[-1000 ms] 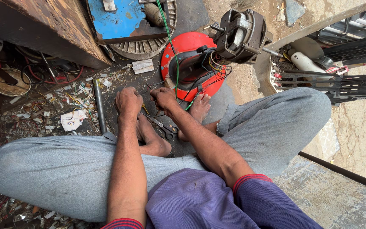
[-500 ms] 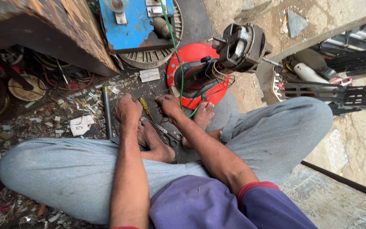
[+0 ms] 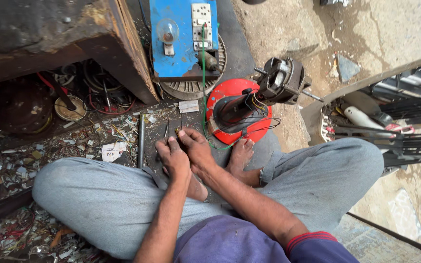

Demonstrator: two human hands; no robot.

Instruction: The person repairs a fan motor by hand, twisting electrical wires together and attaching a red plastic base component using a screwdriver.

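Person sits cross-legged on the floor, both hands together at centre of frame. Left hand (image 3: 173, 157) is curled narrow, fingers pinched around sth small and thin; what exactly, cannot tell, it is hidden under the fingers. Right hand (image 3: 196, 146) lies touching it, fingertips also pinched near a small yellowish tip (image 3: 177, 130) just above the knuckles, maybe a wire end or tool tip.

A green wire (image 3: 203, 73) runs down from the blue switch board (image 3: 185, 36) at upper centre, w/ a bulb and sockets on it, and curves toward the hands. Red fan base (image 3: 218, 100) w/ the motor (image 3: 281, 80) stands just right of the hands, its thin wires loose.

Risks, as I judge: if the board is live, bare fingers on a stripped end may get a shock. Bare foot (image 3: 239, 153) lies beside the red base, near the green wire, so a pull can snag it. Floor at left is full of wire scraps (image 3: 23, 160); a small part dropped there is easily lost. Metal rod (image 3: 141, 141) lies near the left hand and may roll.
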